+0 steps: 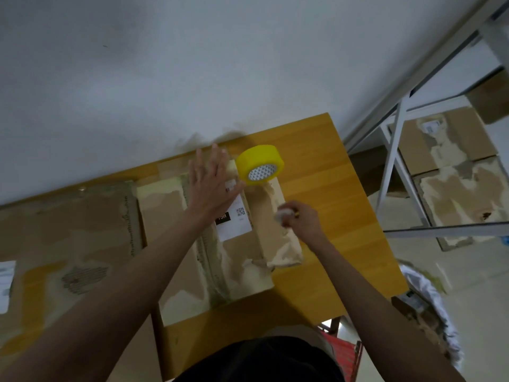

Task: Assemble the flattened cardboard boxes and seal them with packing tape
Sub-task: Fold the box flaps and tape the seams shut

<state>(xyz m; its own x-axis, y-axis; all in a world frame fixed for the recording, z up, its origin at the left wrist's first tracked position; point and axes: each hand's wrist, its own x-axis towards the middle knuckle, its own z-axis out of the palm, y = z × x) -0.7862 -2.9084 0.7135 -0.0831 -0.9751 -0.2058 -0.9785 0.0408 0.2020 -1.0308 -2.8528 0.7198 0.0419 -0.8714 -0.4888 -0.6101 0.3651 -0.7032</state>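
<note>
We see the cardboard box (217,260) lying on the wooden table (330,216), near the middle of the view and close to the white wall (165,64); its top shows torn brown paper, pale strips of old tape and a white label (234,220) with a black patch and a small square code; the roll of yellow tape (259,168) stands tilted on the far end of the box, its patterned core facing us, just beside our left hand (213,183); that hand lies flat with straight, spread fingers, pressing on the top of the box over the upper edge of the label; our right hand (298,216) hovers over the right side of the box with curled fingers pinching a small whitish scrap (282,215), too blurred for us to name; to the left, a flattened piece of cardboard (68,238) covers the table and touches the box; beyond the table's right edge stands a grey metal rack (394,150) holding more worn boxes (451,172); a red stool (341,351) shows below the table's near edge.
</note>
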